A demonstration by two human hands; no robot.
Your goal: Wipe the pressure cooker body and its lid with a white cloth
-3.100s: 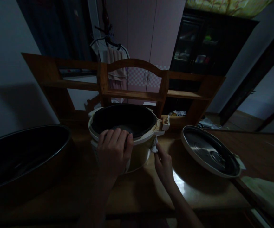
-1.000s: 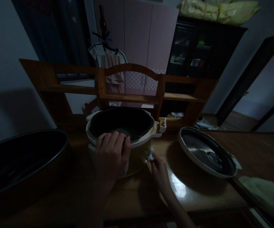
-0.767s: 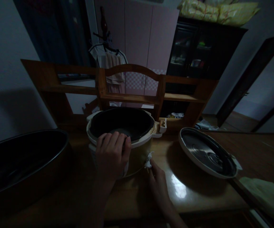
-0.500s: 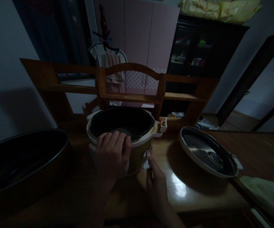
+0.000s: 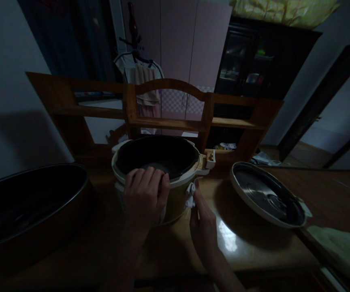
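A round cooker body (image 5: 176,198) with a pale rim and a dark inside stands upright on the wooden table, its top uncovered. My left hand (image 5: 146,190) is closed over the near rim, fingers bent toward the inside. Against the cooker's right side, my right hand (image 5: 203,217) pinches a crumpled white cloth (image 5: 190,194) and presses it to the outer wall. Part of the cloth is hidden by the fingers. Right of the cooker lies a round lid (image 5: 266,198), its metal inner face turned up.
A large dark basin (image 5: 35,207) takes up the left of the table (image 5: 175,259). Behind the cooker rises a wooden shelf frame (image 5: 169,123). The cooker's hinge bracket (image 5: 210,160) sticks out at the right. A pale cloth (image 5: 339,247) lies at the lower right.
My right hand and the white cloth have moved slightly up and to the right along the cooker's side. My left hand keeps its grip on the rim.
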